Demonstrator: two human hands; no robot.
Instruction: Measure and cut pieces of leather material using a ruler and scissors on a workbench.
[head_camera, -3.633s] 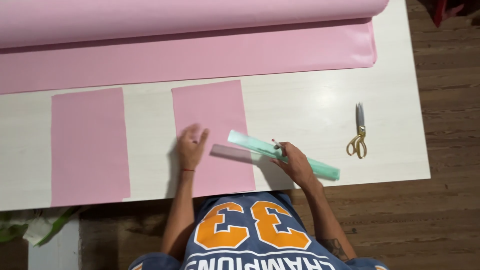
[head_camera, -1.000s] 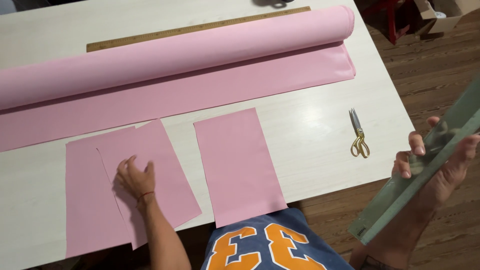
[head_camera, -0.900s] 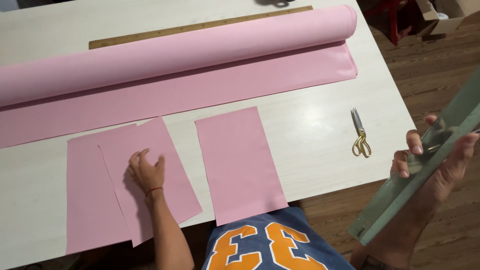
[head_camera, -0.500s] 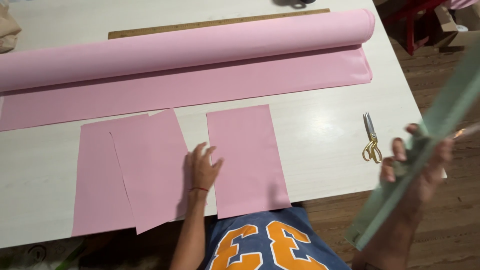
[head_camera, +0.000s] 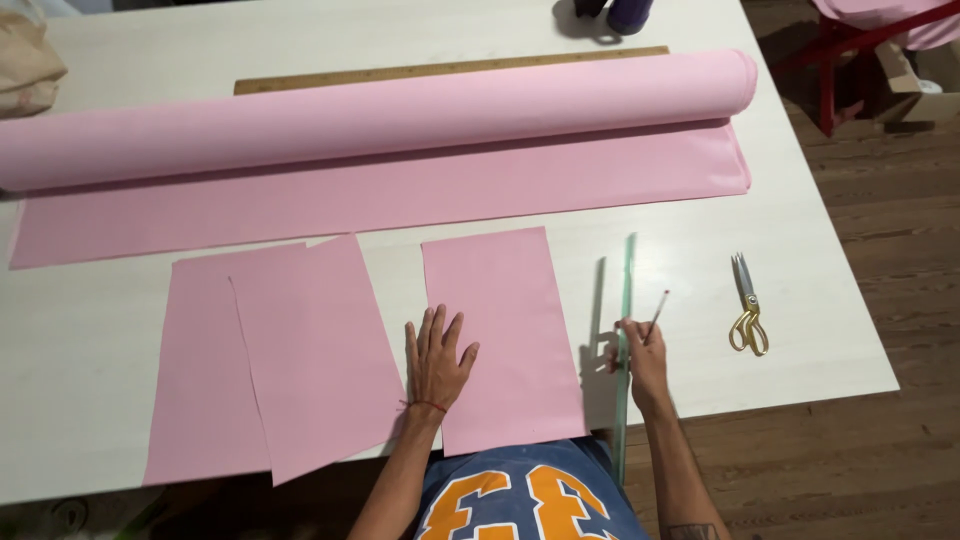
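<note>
My left hand (head_camera: 438, 358) lies flat, fingers spread, on the left edge of a pink cut rectangle (head_camera: 500, 330) on the white table (head_camera: 840, 330). My right hand (head_camera: 640, 355) grips a long green transparent ruler (head_camera: 627, 330), held on edge over the table just right of that rectangle, together with a thin pencil (head_camera: 657, 313). Two more pink cut pieces (head_camera: 290, 360) overlap each other to the left of my left hand.
A large pink fabric roll (head_camera: 380, 125) with its unrolled flap (head_camera: 380, 195) spans the back of the table. Behind it lies a wooden yardstick (head_camera: 450, 70). Gold-handled scissors (head_camera: 746, 305) rest at the right. Wooden floor (head_camera: 890, 210) lies beyond the table's right edge.
My right hand brought the green ruler down from off the table's right side to beside the pink rectangle. My left hand slid right from the overlapped pieces onto the rectangle's edge.
</note>
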